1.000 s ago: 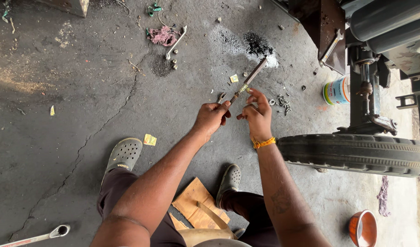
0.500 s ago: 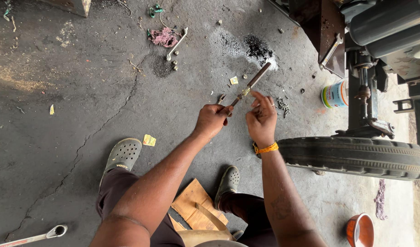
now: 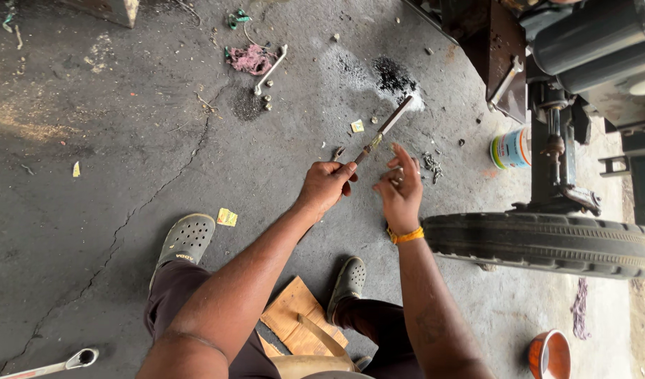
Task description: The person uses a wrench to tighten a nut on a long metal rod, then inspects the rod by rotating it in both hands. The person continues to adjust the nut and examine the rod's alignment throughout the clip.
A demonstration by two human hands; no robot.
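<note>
My left hand [image 3: 328, 184] is closed around the lower end of a long thin metal tool [image 3: 387, 126], which points up and to the right over the concrete floor. My right hand [image 3: 401, 188], with an orange band at the wrist, is beside it on the right, fingers partly spread and pinching something small that I cannot make out. The right hand is off the tool. Below the arms are my knees and both grey clogs [image 3: 188, 238].
A black tyre [image 3: 547, 242] lies at the right under a vehicle frame [image 3: 561, 84], with a small tin [image 3: 510, 149] near it. A spanner [image 3: 270, 69], pink rag [image 3: 249, 60] and nuts lie farther off. An orange bowl [image 3: 549, 354], cardboard [image 3: 294, 319] and another spanner [image 3: 56, 365] are close to me.
My right hand has let go of the tool's shaft and drawn back toward me. The left hand keeps holding the tool, which stays pointed up and right.
</note>
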